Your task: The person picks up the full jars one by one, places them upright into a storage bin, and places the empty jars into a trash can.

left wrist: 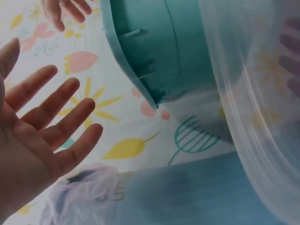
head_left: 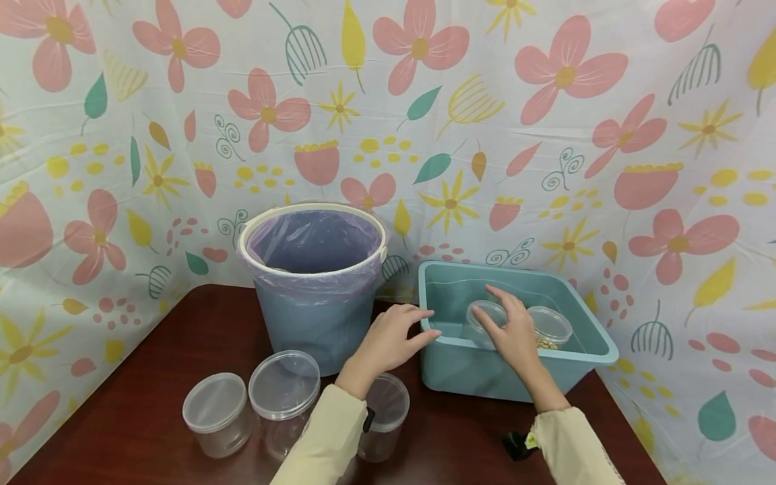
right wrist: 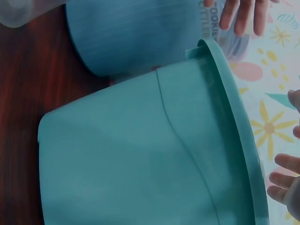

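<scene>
My right hand [head_left: 512,330] reaches over the teal bin [head_left: 509,391], its spread thumb and fingers just above a small clear lidded jar [head_left: 473,331]. In the right wrist view its fingertips [right wrist: 276,180] show beyond the bin's rim, while the bin wall hides that jar. To its right, inside the bin, stands another clear jar [head_left: 550,325] with yellowish pieces in its lower part. Near the bin's left front corner hovers my left hand [head_left: 388,340], holding nothing. The left wrist view shows its fingers [left wrist: 70,124] spread apart.
A blue bucket [head_left: 315,320] with a plastic liner stands left of the bin. Three clear lidded jars, a left one [head_left: 218,411], a larger middle one [head_left: 281,394] and a right one [head_left: 388,411], stand in front. Floral cloth [head_left: 424,168] hangs behind the dark wooden table [head_left: 145,417].
</scene>
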The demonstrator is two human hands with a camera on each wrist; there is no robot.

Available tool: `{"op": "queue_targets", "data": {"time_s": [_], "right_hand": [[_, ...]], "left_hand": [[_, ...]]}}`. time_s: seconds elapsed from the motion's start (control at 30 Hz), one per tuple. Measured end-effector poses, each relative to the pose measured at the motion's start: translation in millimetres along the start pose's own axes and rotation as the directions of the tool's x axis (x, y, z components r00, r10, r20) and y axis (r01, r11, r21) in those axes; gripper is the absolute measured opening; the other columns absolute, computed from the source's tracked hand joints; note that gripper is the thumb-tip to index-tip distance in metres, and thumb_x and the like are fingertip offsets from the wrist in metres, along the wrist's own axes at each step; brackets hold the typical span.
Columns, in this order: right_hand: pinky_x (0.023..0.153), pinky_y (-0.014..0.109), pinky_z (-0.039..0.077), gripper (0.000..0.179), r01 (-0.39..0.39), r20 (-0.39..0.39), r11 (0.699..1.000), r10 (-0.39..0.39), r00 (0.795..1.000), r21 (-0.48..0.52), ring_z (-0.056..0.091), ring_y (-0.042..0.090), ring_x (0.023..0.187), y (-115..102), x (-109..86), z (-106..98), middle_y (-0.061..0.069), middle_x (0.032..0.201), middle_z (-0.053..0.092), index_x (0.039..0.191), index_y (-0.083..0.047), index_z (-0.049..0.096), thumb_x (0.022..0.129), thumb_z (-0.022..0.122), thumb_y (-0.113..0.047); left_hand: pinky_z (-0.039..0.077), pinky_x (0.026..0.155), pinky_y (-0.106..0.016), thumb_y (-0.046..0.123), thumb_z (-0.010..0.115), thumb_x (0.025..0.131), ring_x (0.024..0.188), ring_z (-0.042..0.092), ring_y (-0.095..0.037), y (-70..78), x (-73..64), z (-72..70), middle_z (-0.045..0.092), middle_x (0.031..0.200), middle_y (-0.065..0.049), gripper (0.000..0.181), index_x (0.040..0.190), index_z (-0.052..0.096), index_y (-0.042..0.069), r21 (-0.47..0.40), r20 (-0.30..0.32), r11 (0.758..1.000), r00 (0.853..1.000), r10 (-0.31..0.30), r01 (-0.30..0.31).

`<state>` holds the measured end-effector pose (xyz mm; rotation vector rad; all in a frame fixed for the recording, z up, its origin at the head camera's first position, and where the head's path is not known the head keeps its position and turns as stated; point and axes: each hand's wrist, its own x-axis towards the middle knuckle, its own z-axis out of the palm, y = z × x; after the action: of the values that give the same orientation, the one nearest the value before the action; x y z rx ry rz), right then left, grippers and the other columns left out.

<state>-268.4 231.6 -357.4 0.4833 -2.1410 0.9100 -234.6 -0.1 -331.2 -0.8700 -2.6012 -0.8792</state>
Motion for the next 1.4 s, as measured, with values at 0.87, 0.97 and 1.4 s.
{"op": "queue_targets", "data": {"time_s": [0.87, 0.97, 1.4], "right_hand": [[0.087, 0.048, 0.036, 0.047, -0.014, 0.093, 0.994, 0.004, 0.996, 0.107, 0.046, 0.029, 0.109, -31, 17.6, 20, 0.015, 0.119, 0.052, 0.123, -0.002, 0.051, 0.083, 0.065, -0.022], [0.086, 0.047, 0.038, 0.045, -0.035, 0.105, 0.991, 0.022, 0.994, 0.133, 0.047, 0.029, 0.108, -35, 20.7, 26, 0.015, 0.117, 0.053, 0.123, -0.003, 0.051, 0.084, 0.063, -0.023], [0.084, 0.047, 0.041, 0.044, -0.12, 0.196, 0.962, 0.072, 0.978, 0.245, 0.048, 0.024, 0.109, -65, 34.4, 59, 0.012, 0.118, 0.054, 0.125, -0.008, 0.05, 0.087, 0.059, -0.03]], "left_hand": [[0.041, 0.082, -0.038, 0.045, 0.051, 0.087, 0.099, 0.052, -0.014, -8.3, -48.9, 2.8, 0.061, 0.102, 0.002, 0.04, 0.107, 0.067, 0.014, 0.093, -0.144, 0.989, 0.981, 0.129, -0.117], [0.041, 0.081, -0.037, 0.045, 0.054, 0.086, 0.097, 0.053, -0.012, -10.2, -54.5, 2.2, 0.062, 0.098, 0.003, 0.038, 0.104, 0.068, 0.014, 0.086, -0.169, 0.989, 0.976, 0.136, -0.123], [0.041, 0.083, -0.037, 0.037, 0.06, 0.084, 0.098, 0.052, -0.01, -12.3, -81.2, -1.3, 0.062, 0.095, 0.008, 0.029, 0.099, 0.069, 0.014, -0.011, -0.217, 0.993, 0.969, 0.114, -0.119]]}}
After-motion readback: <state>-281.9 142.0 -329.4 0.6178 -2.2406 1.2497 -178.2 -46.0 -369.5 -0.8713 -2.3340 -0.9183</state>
